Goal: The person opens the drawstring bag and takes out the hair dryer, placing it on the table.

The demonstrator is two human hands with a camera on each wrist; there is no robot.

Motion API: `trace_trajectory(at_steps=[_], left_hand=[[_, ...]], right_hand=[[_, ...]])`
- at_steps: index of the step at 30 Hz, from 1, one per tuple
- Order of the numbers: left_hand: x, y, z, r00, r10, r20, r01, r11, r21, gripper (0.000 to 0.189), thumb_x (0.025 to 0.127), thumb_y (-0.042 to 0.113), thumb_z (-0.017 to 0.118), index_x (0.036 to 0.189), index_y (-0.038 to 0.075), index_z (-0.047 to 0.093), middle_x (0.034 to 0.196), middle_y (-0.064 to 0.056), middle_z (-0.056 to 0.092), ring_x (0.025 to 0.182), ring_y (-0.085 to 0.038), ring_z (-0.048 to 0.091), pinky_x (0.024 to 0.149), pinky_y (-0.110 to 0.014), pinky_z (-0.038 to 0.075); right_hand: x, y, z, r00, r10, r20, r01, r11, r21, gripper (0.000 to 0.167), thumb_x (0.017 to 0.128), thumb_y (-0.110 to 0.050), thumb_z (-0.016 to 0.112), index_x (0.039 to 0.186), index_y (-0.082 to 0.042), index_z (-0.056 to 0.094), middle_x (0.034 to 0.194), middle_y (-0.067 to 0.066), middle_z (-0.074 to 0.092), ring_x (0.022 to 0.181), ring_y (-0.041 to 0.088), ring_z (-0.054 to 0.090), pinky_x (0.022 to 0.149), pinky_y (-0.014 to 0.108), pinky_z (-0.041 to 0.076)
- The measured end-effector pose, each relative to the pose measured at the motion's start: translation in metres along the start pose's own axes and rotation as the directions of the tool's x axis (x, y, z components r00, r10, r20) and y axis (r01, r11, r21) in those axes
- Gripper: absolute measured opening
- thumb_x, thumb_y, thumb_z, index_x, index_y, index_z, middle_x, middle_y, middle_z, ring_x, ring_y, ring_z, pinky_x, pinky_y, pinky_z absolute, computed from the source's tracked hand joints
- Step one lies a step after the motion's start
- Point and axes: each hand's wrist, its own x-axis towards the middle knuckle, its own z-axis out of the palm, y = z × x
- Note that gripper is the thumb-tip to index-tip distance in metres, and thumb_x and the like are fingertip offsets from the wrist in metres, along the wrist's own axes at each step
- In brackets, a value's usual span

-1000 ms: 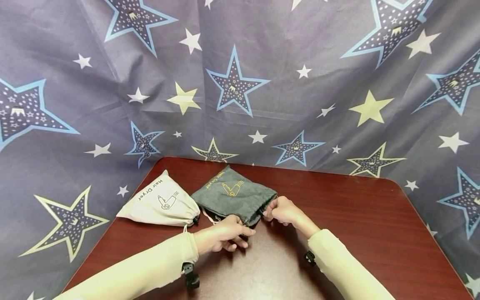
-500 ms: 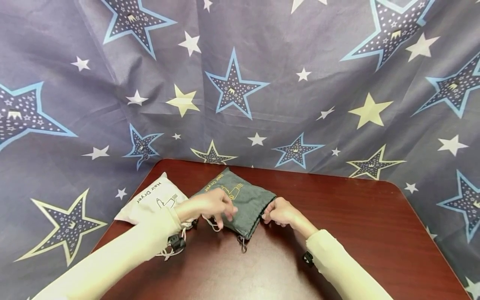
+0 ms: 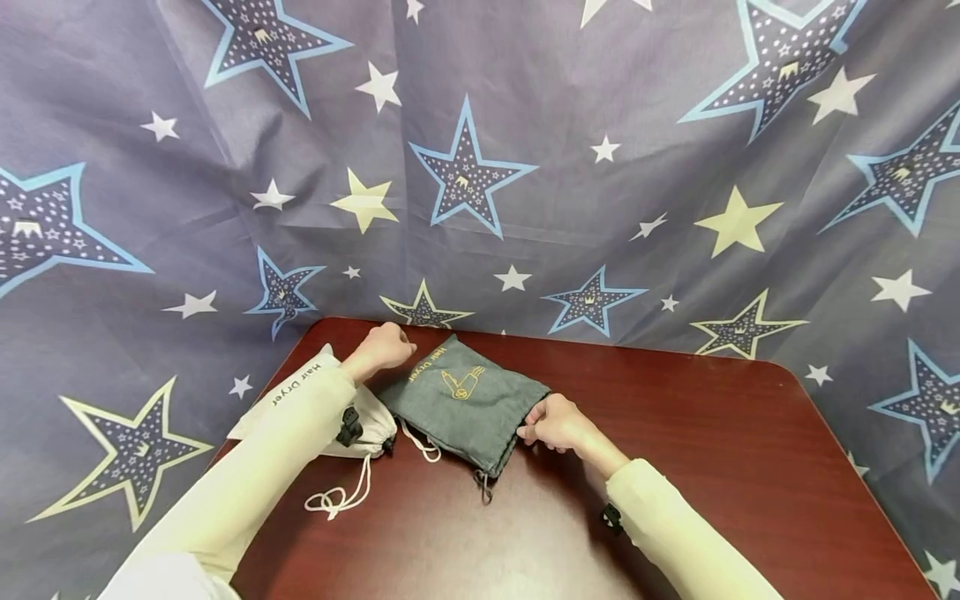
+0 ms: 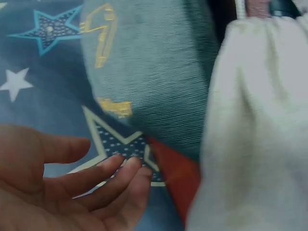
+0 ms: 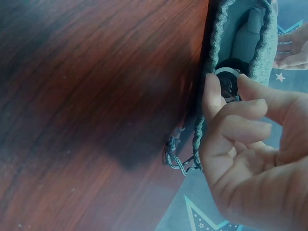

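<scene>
A grey-green drawstring bag marked "Hair Dryer" lies flat on the table, its mouth toward my right hand. In the right wrist view the mouth gapes, and thumb and forefinger pinch a black round object with a silvery ring just inside it; the rest of that object is hidden in the bag. My left hand hovers by the bag's far left corner, holding nothing, its fingers loosely bent in the left wrist view. Under the left sleeve lies a cream drawstring bag, partly covered.
A white cord trails from the cream bag across the reddish-brown table. The grey bag's dark cord loop hangs at its near corner. A star-printed curtain stands behind the table.
My left hand has left the grey bag's mouth and moved up and left over the bags to the far corner. The right hand stays at the mouth.
</scene>
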Motion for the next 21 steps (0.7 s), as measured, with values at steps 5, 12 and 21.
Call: trace_trajectory(at_steps=[5, 12, 21], left_hand=[[0.003, 0.001, 0.016, 1.0, 0.0, 0.032, -0.001, 1.0, 0.018, 0.027, 0.099, 0.019, 0.062, 0.094, -0.003, 0.078, 0.103, -0.021, 0.073, 0.103, -0.04, 0.068, 0.09, -0.047, 0.054], [0.014, 0.0, 0.02, 0.995, -0.033, 0.097, 0.029, 0.999, 0.036, 0.014, 0.089, 0.009, 0.058, 0.082, 0.001, 0.067, 0.098, -0.019, 0.068, 0.093, -0.035, 0.063, 0.08, -0.044, 0.053], [0.08, -0.064, 0.063, 0.98, -0.049, 0.193, 0.058, 0.998, -0.038, 0.014, 0.089, 0.014, 0.054, 0.076, 0.013, 0.057, 0.085, -0.017, 0.058, 0.056, -0.023, 0.059, 0.049, -0.035, 0.052]], right_hand=[[-0.002, 0.003, 0.001, 1.0, 0.022, -0.014, -0.022, 0.999, -0.024, 0.016, 0.092, -0.011, 0.081, 0.085, -0.005, 0.068, 0.07, 0.008, 0.072, 0.045, 0.01, 0.042, 0.043, 0.024, 0.034], [0.001, -0.002, 0.0, 0.999, 0.019, -0.043, -0.021, 0.999, -0.045, 0.017, 0.089, -0.012, 0.082, 0.083, -0.006, 0.068, 0.061, 0.007, 0.064, 0.045, 0.011, 0.043, 0.043, 0.024, 0.035], [0.002, -0.003, 0.003, 0.996, -0.027, -0.087, 0.015, 0.99, -0.137, 0.021, 0.088, -0.014, 0.084, 0.076, -0.008, 0.069, 0.063, 0.004, 0.066, 0.055, 0.013, 0.052, 0.052, 0.027, 0.043]])
